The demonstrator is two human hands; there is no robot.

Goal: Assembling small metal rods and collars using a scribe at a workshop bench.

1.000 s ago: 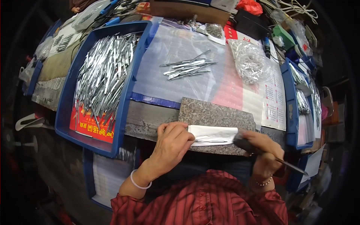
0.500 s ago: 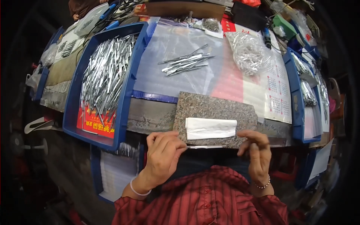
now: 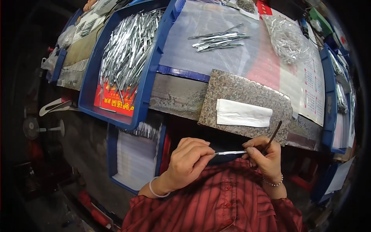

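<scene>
We saw left hand (image 3: 190,158) pinching thin metal strip (image 3: 230,152) by its left end, strip held between body and stone slab (image 3: 221,85), apart from folded white cloth (image 3: 244,113) on slab. Right hand (image 3: 263,154) had fingertips closed about strip's right end, dark rod (image 3: 275,132) tucked in same hand. Risks we judged: strip dropping if left pinch loosened; rod knocking slab edge or twisting strip, because right hand managed both.

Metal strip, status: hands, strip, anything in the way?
Left hand pinching one end; right hand at the other, also holding a dark rod. Metal strip between them, off the granite slab. Strip's middle unobstructed.
</scene>
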